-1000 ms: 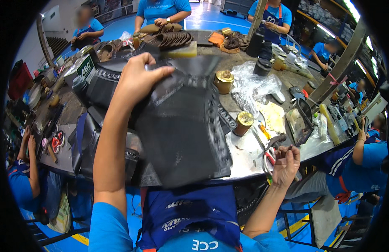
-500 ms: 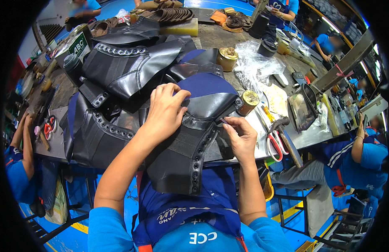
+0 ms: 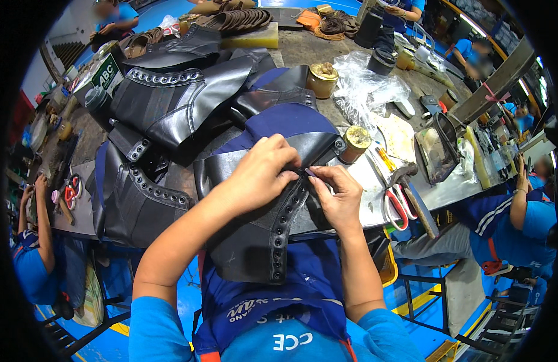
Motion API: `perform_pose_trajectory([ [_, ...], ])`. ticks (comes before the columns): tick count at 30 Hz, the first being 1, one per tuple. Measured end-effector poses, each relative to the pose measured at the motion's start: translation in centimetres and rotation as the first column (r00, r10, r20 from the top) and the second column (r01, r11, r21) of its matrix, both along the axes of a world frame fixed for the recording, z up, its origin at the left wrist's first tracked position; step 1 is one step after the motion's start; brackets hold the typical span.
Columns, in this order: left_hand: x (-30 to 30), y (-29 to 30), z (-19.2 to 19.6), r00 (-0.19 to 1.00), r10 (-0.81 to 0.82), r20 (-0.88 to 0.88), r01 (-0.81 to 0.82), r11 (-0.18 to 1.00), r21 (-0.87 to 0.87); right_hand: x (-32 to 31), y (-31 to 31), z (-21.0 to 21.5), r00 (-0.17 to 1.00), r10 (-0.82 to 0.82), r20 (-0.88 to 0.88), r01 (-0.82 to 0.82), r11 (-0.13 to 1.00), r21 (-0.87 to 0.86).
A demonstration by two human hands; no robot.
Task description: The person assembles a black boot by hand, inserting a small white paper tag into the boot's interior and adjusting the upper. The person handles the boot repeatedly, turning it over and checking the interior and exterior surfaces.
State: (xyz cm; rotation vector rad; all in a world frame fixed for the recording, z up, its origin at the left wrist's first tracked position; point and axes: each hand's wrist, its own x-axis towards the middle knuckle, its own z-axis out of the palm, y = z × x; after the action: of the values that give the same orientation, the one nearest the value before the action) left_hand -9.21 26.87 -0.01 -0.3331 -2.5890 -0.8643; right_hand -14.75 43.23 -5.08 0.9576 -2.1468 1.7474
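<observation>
In front of me lies a black leather boot upper [image 3: 246,211] with a row of eyelets down its right edge and dark blue lining at its far end. My left hand [image 3: 268,172] reaches over it, thumb and fingers pinched at the seam near the top of the eyelet row. Facing it, my right hand [image 3: 338,196] is closed in a pinch on a small, thin dark piece at the same spot; its kind is too small to tell. The two sets of fingertips almost meet. More boot uppers [image 3: 170,99] are piled at the far left.
Open glue jars [image 3: 355,145] stand beyond the upper. Right of my hands lie red-handled scissors [image 3: 397,208], a hammer [image 3: 419,208] and a crumpled clear plastic bag [image 3: 366,84]. Co-workers sit at both sides, one with an arm [image 3: 520,184] raised at the right.
My left hand has moved right and nearer, from the blue lining to the seam by the eyelets. My right hand has shifted slightly left, so the fingertips now nearly meet.
</observation>
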Motion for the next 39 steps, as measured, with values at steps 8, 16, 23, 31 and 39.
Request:
perform_pose_trajectory([
  [8, -0.9, 1.3, -1.1, 0.996, 0.052, -0.079, -0.071, 0.961, -0.268, -0.1, 0.7, -0.8, 0.994, 0.034, 0.106, -0.028, 0.998, -0.057],
  [16, -1.3, 0.6, -0.8, 0.988, 0.046, 0.148, -0.041, 0.999, -0.036, -0.1, 0.1, 0.1, 0.999, 0.042, -0.033, -0.042, 0.999, 0.013],
  [23, -0.8, 0.5, -0.1, 0.97, 0.034, 0.242, -0.067, 0.989, 0.129, -0.2, -0.1, 0.5, 0.993, 0.053, -0.109, -0.049, 0.998, 0.043],
  [31, -5.1, -2.4, 2.4, 0.973, 0.044, 0.225, -0.138, 0.896, 0.421, -1.1, 1.9, -0.1, 0.986, 0.059, 0.158, -0.045, 0.995, -0.088],
  [39, -8.9, -1.5, 6.0, 0.965, 0.135, 0.227, -0.181, 0.964, 0.196, -1.1, 4.0, -2.0, 0.862, 0.18, 0.473, -0.079, 0.971, -0.224],
])
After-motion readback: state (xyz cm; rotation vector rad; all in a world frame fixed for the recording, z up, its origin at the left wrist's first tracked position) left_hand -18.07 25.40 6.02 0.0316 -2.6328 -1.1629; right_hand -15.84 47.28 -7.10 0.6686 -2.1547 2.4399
